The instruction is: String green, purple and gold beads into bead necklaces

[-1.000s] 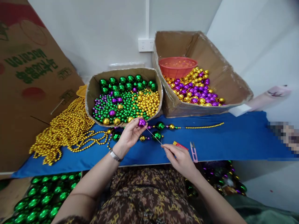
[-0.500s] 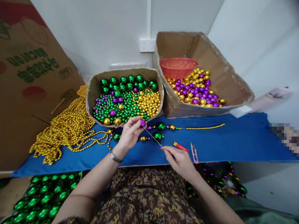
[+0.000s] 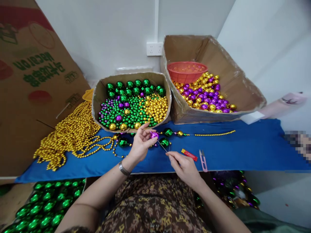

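Observation:
My left hand (image 3: 141, 142) pinches a shiny purple bead (image 3: 154, 135) between thumb and fingers, just in front of the smaller box. A thin, straight, needle-like strand (image 3: 162, 146) runs from the bead down to my right hand (image 3: 181, 163), whose thumb and forefinger are closed on its end. Whether it is a needle or taut thread I cannot tell. Behind the hands lies a strung garland of green, gold and purple beads, with a large green bead (image 3: 164, 142) close to the purple one. Part of the garland is hidden by my left hand.
A cardboard box (image 3: 95, 111) of mixed beads stands behind the hands, with a larger box (image 3: 243, 92) to its right. Gold bead strands (image 3: 70, 136) pile up at left. A red-and-yellow lighter-like object (image 3: 189, 155) and pink thread snips (image 3: 203, 161) lie right on the blue cloth (image 3: 233, 149).
My left hand has moved right and slightly down with the purple bead, towards my right hand. Less of the strand shows between them. My right hand stays nearly in place.

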A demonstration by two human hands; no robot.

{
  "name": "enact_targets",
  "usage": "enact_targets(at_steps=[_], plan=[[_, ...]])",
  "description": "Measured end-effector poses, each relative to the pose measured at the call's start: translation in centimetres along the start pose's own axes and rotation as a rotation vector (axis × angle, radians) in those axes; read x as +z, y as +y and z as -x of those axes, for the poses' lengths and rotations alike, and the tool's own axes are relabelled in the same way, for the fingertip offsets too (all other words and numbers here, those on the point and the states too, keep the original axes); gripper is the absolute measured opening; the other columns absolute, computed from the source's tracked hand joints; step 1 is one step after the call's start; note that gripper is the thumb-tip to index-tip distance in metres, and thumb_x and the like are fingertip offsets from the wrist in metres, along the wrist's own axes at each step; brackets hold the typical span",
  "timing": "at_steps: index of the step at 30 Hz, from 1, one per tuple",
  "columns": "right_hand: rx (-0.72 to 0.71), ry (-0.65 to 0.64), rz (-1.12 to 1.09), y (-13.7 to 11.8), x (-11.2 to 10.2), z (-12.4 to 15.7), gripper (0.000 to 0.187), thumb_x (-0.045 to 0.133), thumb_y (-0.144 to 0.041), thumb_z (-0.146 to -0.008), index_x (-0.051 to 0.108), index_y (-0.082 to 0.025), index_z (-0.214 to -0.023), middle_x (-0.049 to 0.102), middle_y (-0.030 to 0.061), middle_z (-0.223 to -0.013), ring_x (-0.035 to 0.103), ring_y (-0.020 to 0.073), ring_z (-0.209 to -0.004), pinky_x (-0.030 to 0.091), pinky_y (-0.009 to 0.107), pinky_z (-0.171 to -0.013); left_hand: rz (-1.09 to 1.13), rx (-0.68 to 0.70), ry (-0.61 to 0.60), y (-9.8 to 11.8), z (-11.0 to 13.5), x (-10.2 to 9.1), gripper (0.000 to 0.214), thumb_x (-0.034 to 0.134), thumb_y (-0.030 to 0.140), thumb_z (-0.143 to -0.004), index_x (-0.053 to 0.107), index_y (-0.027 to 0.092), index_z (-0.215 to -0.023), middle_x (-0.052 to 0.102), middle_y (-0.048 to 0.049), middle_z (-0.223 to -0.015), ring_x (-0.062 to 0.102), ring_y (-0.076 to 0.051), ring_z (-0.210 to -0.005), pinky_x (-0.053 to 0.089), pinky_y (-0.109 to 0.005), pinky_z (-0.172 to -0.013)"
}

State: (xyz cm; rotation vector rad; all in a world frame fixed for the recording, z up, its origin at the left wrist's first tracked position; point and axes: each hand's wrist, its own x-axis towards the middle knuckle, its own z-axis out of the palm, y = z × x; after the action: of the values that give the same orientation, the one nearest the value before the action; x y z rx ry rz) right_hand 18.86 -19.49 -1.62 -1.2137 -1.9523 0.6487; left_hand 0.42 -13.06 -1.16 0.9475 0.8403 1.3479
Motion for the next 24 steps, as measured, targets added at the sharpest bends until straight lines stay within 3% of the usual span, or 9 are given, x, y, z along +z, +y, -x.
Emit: enact_targets(at_steps=[5,7,11,14,17,20,24], plan=[[-0.016,0.043,0.016,0.5,0.3,-0.2,0.025,0.042,-0.025,-0.097,0.065,-0.020,-0.104,0.074,0.0065,-0.088,0.069,0.0166,-0.068,0.054,0.026,-0.063,-0.150,-0.044,-0.231,0.7,0.2,-0.4,0.061,0.079,0.024,-0.072,0.052,0.023,-0.127,0.065,-0.0082,-0.112,0.062,-0.019,-0.103,0.052,-0.030,-0.084],[-0.014,0.064,0.040,0.7,0.1,-0.2,0.024,0.042,-0.025,-0.098,0.065,-0.019,-0.103,0.073,0.0057,-0.083,0.069,0.0163,-0.065,0.053,0.025,-0.062,-0.290,0.030,-0.227,1.8,-0.7,-1.0,0.048,0.072,0.029,-0.078,0.057,0.021,-0.123,0.065,-0.0102,-0.116,0.061,-0.021,-0.107,0.052,-0.033,-0.087],[0.016,0.103,0.077,0.9,-0.6,-0.3,0.025,0.042,-0.026,-0.098,0.065,-0.020,-0.100,0.070,0.0030,-0.073,0.067,0.0155,-0.059,0.050,0.025,-0.058,-0.801,0.265,-0.097,4.2,-4.8,-2.9,0.022,0.063,0.030,-0.085,0.068,0.018,-0.102,0.070,-0.0091,-0.103,0.065,-0.021,-0.093,0.051,-0.032,-0.081],[0.013,0.124,0.070,0.9,-0.7,-0.5,0.025,0.041,-0.026,-0.098,0.066,-0.021,-0.100,0.070,0.0028,-0.072,0.067,0.0155,-0.059,0.050,0.025,-0.058,-1.249,0.348,-0.219,4.8,-8.2,-3.3,0.016,0.059,0.022,-0.084,0.069,0.019,-0.096,0.072,-0.0075,-0.094,0.064,-0.023,-0.089,0.048,-0.036,-0.084],[0.006,0.128,0.065,0.9,-0.6,-0.6,0.025,0.041,-0.027,-0.098,0.066,-0.021,-0.100,0.071,0.0035,-0.074,0.067,0.0159,-0.060,0.050,0.025,-0.057,-1.581,0.293,-0.400,3.9,-10.5,-2.5,0.015,0.056,0.017,-0.084,0.069,0.019,-0.090,0.071,-0.0100,-0.093,0.063,-0.027,-0.091,0.045,-0.040,-0.088],[0.002,0.136,0.083,1.1,-0.5,-0.6,0.024,0.042,-0.027,-0.098,0.065,-0.020,-0.098,0.070,0.0036,-0.074,0.066,0.0158,-0.060,0.050,0.025,-0.058,-1.686,0.227,-0.463,2.5,-11.6,-1.4,0.016,0.054,0.009,-0.080,0.068,0.017,-0.081,0.069,-0.0143,-0.088,0.061,-0.030,-0.094,0.046,-0.040,-0.083],[0.010,0.150,0.103,1.3,-0.7,-0.5,0.024,0.041,-0.026,-0.098,0.064,-0.019,-0.098,0.070,0.0046,-0.076,0.067,0.0159,-0.062,0.050,0.025,-0.059,-1.644,0.221,-0.436,1.4,-12.2,-0.9,0.021,0.053,0.001,-0.075,0.067,0.016,-0.083,0.068,-0.0151,-0.088,0.060,-0.030,-0.098,0.046,-0.037,-0.083]])
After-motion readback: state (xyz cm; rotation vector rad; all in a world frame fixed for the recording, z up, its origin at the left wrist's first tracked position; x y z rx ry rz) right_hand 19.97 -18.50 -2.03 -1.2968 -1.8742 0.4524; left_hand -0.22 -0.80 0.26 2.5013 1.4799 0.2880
